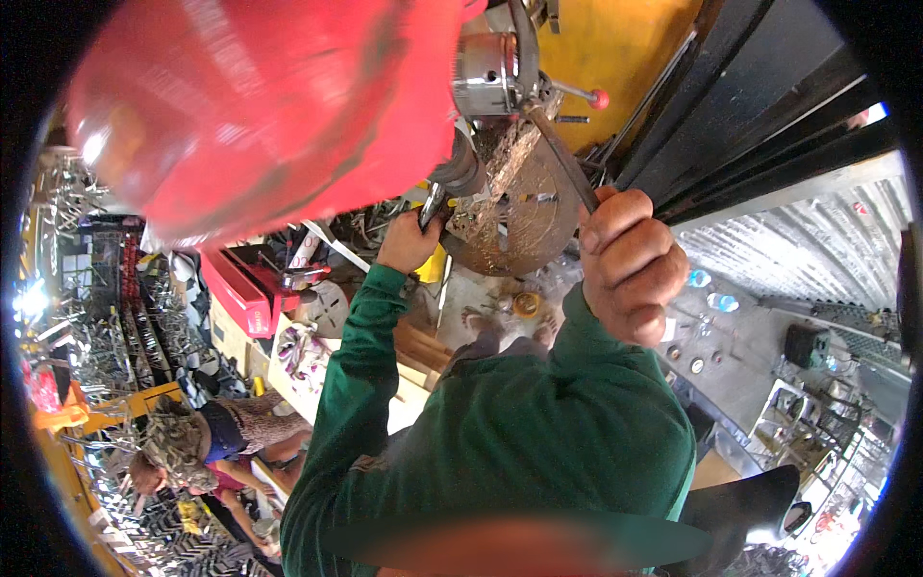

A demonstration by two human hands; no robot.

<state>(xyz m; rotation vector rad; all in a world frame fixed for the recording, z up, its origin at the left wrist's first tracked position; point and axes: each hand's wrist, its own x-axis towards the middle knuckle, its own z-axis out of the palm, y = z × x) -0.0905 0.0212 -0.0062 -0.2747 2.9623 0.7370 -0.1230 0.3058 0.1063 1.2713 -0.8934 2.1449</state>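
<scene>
A large red drill press (288, 115) rises in front of me, with a shiny steel hub (486, 75) on its side. My right hand (630, 264) is closed around the end of a dark metal feed lever (562, 159) running from that hub. My left hand (411, 242) is closed on a short shiny metal piece (433, 205) beside the dark chuck (461, 171); its exact kind I cannot make out. Below the chuck is a round, brownish drill table (538, 226) strewn with metal shavings. A rough, shaving-covered strip (508, 159) crosses it.
A smaller red machine (240, 288) stands on a bench at left. Beyond it, a person in a camouflage top (183, 442) bends among heaps of metal parts. A corrugated metal wall (798, 212) and plastic bottles (721, 303) are at right. Dark beams (740, 106) slant at upper right.
</scene>
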